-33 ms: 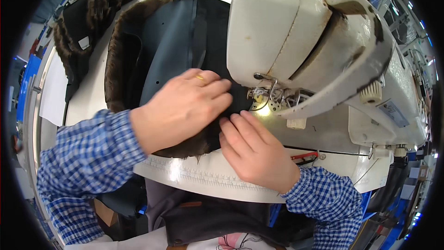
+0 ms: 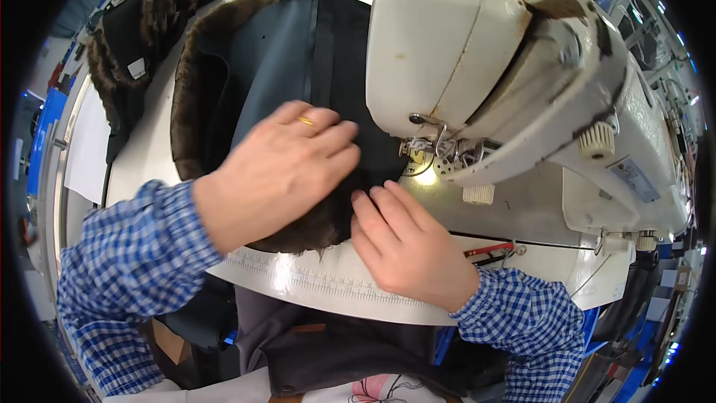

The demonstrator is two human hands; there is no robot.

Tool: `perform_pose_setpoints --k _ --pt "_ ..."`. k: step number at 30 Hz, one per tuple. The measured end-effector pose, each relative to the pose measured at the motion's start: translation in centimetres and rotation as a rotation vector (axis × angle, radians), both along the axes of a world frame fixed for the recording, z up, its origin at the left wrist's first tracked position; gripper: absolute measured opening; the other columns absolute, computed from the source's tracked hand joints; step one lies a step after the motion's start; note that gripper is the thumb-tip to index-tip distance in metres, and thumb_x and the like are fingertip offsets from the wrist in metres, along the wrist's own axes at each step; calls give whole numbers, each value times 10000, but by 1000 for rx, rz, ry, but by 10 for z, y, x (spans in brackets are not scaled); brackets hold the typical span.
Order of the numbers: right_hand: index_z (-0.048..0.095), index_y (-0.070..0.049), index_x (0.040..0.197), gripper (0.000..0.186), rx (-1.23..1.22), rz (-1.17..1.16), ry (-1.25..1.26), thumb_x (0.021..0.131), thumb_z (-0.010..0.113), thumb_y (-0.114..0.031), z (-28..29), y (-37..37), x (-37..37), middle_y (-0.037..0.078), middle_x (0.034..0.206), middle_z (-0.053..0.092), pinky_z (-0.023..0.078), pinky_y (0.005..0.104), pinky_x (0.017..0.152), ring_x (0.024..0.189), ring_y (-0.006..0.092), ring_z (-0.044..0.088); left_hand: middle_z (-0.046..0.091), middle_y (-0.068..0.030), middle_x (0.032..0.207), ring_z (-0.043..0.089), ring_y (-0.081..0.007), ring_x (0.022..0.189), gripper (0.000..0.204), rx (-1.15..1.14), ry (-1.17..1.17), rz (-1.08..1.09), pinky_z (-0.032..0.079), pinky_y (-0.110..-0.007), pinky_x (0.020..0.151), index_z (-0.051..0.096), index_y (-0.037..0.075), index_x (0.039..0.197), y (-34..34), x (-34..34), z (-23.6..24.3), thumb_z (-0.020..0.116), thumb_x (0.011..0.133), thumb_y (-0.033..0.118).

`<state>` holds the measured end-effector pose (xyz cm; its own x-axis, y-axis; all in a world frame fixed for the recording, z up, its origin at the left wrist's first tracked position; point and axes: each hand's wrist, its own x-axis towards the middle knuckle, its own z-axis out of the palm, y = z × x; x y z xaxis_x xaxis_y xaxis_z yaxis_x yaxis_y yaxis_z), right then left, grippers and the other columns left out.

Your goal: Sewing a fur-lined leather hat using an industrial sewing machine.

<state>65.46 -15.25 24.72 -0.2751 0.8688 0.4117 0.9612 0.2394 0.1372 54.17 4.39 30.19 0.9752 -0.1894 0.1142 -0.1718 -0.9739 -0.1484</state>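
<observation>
Left hand drawn off a little from the needle

My left hand (image 2: pixel 280 168) sits slightly farther left than a moment ago, so more of the black cloth (image 2: pixel 344 37) shows between its fingertips and the metal presser foot (image 2: pixel 418 151). My right hand (image 2: pixel 410 242) shifts only a touch the same way. The cloth lies almost as it did, so I judge this a small resetting of the hands rather than a real move of the piece.

That piece, with its grey panel (image 2: pixel 272 37) and brown fur edging (image 2: pixel 186 116), lies on the white table (image 2: pixel 156 130), just left of the sewing machine (image 2: pixel 425 52); whether its edge passes under the foot, I cannot tell. My left fingers are bent and close together on top of it (gold ring (image 2: pixel 306 121) uppermost). My right fingers reach out nearly straight, slightly parted, tips at the cloth's near right side. Both thumbs are hidden, so I can't say whether either hand pinches.

As for writing, the pale sticker (image 2: pixel 634 179) on the machine and the white tag (image 2: pixel 136 69) on the other fur piece (image 2: pixel 160 15) are too small to read, while a ruler scale (image 2: pixel 313 281) runs along the table's near edge
</observation>
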Motion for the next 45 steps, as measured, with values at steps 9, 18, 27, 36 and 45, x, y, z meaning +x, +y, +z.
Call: perform_pose_setpoints --k 9,18,27,36,45 --pt "643 32 950 187 29 12 540 872 601 -133 -15 -18 6 230 1233 693 522 466 1036 1142 347 662 665 -131 1046 639 -312 1039 181 66 31 -151 540 -430 868 692 30 913 -3 -8 21 653 754 107" --pt "628 27 913 189 41 -115 -40 873 622 -158 -14 -24 -8 329 1141 697 569 463 986 1055 410 712 610 -81 914 631 -290 791 194 -497 -22 -174 529 -396 660 613 91 912 14 16 5 717 749 78" --pt "576 9 860 194 33 -52 87 881 632 -175 -16 -22 -4 340 1179 683 568 471 961 1141 443 677 605 -20 788 657 -210 629 521 -154 -4 -283 555 -355 534 733 200 1286 23 28 -19 779 767 213" --pt "557 11 844 174 -100 -54 155 880 657 -127 -9 -24 -2 337 1269 646 533 526 1041 1250 476 608 589 -15 679 657 -209 653 488 -107 21 -439 566 -375 568 770 214 1230 34 42 -8 766 742 224" --pt "506 -40 823 206 -87 -85 79 921 591 -200 -13 -21 -4 335 1254 669 501 525 1044 1255 474 620 630 -25 674 661 -218 583 385 -176 51 -353 566 -364 531 794 197 1175 26 41 -12 767 791 207"
